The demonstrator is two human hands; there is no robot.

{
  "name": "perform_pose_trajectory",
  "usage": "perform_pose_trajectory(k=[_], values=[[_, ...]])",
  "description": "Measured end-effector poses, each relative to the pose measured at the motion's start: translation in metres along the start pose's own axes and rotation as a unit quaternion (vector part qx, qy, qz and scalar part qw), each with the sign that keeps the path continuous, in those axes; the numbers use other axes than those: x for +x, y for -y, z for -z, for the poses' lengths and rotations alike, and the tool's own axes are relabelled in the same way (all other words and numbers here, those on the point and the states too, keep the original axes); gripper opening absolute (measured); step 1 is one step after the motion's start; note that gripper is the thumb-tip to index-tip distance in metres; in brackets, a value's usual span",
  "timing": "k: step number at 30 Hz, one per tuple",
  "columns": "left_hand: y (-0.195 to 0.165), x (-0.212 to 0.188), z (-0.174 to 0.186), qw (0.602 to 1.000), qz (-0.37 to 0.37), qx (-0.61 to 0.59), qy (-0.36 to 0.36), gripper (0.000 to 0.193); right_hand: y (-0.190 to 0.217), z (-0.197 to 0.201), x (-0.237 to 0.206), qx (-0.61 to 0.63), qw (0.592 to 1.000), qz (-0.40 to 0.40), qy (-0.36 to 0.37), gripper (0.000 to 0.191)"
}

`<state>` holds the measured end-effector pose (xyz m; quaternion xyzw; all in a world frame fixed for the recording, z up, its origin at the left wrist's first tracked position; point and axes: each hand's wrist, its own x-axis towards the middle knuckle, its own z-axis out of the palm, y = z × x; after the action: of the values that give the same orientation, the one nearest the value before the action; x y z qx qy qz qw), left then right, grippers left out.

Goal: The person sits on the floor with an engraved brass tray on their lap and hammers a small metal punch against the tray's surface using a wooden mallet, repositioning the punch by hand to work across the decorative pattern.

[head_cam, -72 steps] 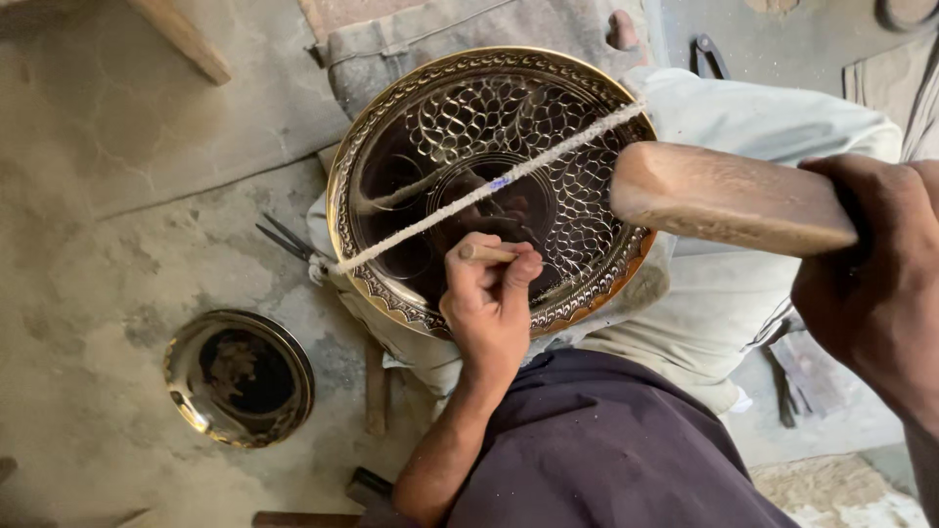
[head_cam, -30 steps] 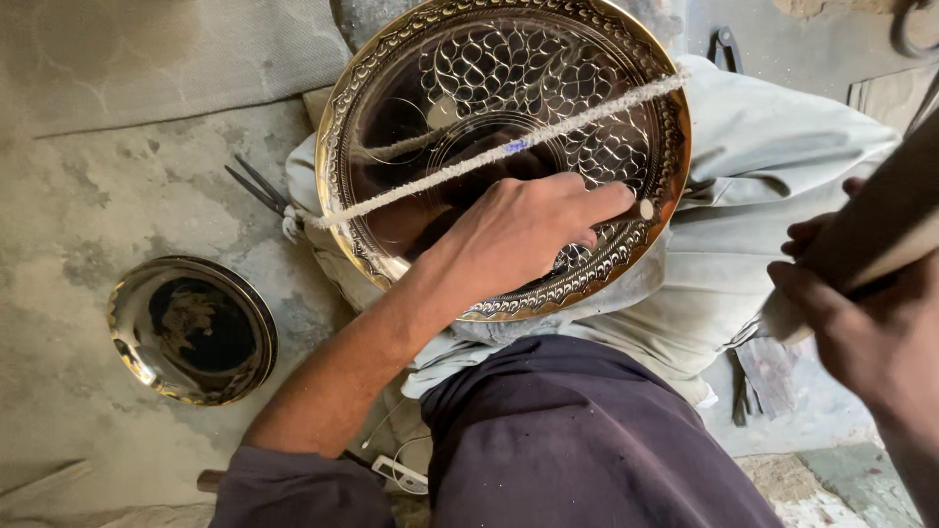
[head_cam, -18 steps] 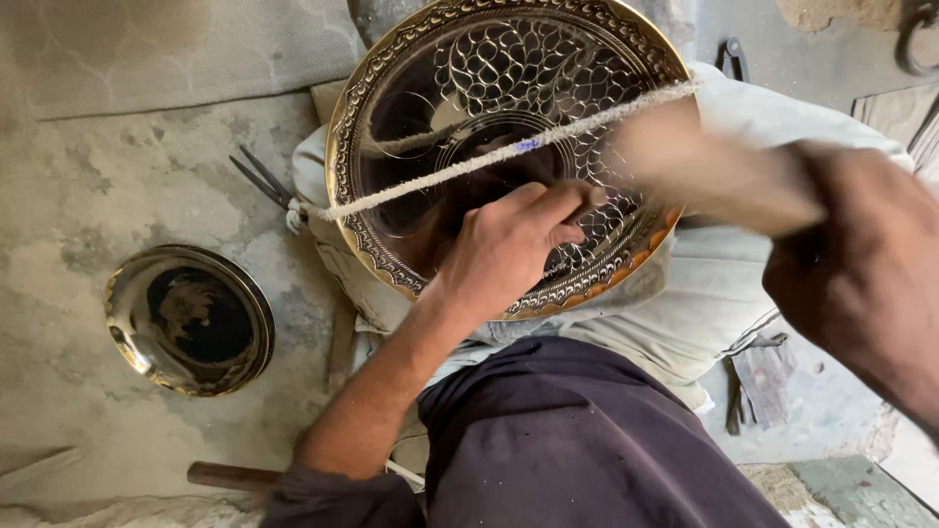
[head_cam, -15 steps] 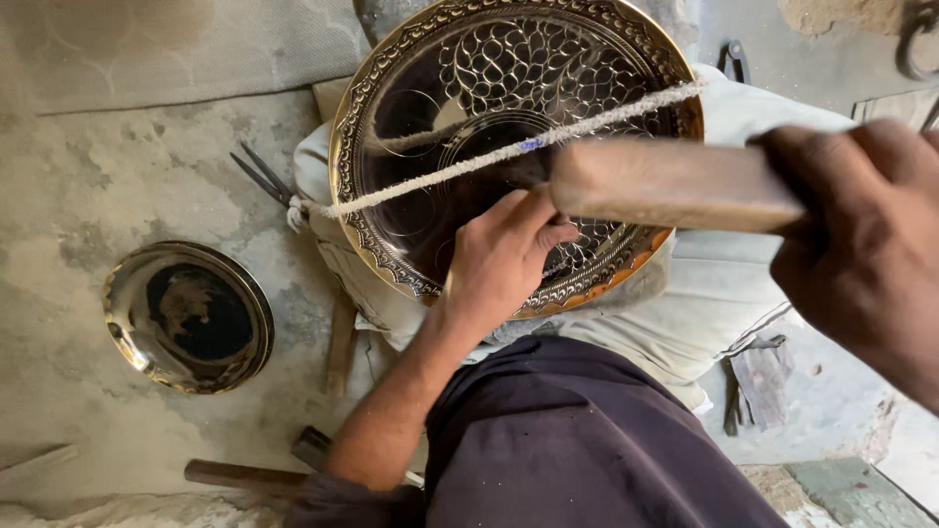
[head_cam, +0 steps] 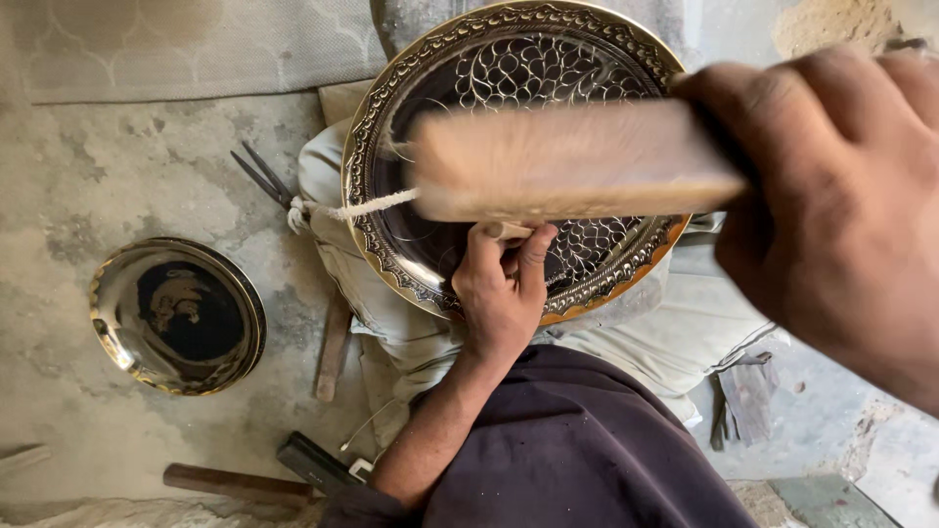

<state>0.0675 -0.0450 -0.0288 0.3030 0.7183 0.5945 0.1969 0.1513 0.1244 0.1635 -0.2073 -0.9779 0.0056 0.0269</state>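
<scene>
Fingers (head_cam: 509, 256) of the left hand (head_cam: 499, 298) pinch a small punch-like tool, mostly hidden by them, against the lower inside of the big engraved brass tray (head_cam: 516, 156) propped on the lap, and the fingers of the right hand (head_cam: 831, 205) are wrapped tight around the handle of a wooden mallet (head_cam: 572, 161), blurred and raised over the tray. Going left to right: a smaller brass dish (head_cam: 178, 315) lies on the concrete floor (head_cam: 68, 186), metal shears (head_cam: 262, 176) lie beside the cloth-covered knee, and a pale cord (head_cam: 352, 207) runs from the tray's left rim under the mallet. Judging by the dense leaf pattern already covering most of the tray, the chasing seems far along, with some lower areas perhaps left. The mallet hides the tray's middle, and the tool tip cannot be made out.
</scene>
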Motion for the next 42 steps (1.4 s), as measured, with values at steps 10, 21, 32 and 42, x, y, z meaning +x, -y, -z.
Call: perform_pose_trajectory(k=[10,21,32,42], values=[[0.002,0.012,0.007,0.996,-0.049,0.048,0.064,0.018,-0.019,-0.015,-0.003,-0.049,0.998,0.028,0.041,0.048],[0.002,0.052,0.005,0.939,-0.104,0.12,0.304,0.029,-0.047,-0.069,-0.083,0.183,0.957,-0.222,0.021,0.04],[-0.012,0.081,0.01,0.917,-0.166,0.065,0.357,0.03,-0.024,-0.108,-0.157,0.13,0.944,-0.301,-0.039,0.036],[-0.021,0.095,0.009,0.867,-0.252,0.12,0.413,0.032,-0.004,-0.108,-0.145,0.45,0.739,-0.473,-0.162,0.049]])
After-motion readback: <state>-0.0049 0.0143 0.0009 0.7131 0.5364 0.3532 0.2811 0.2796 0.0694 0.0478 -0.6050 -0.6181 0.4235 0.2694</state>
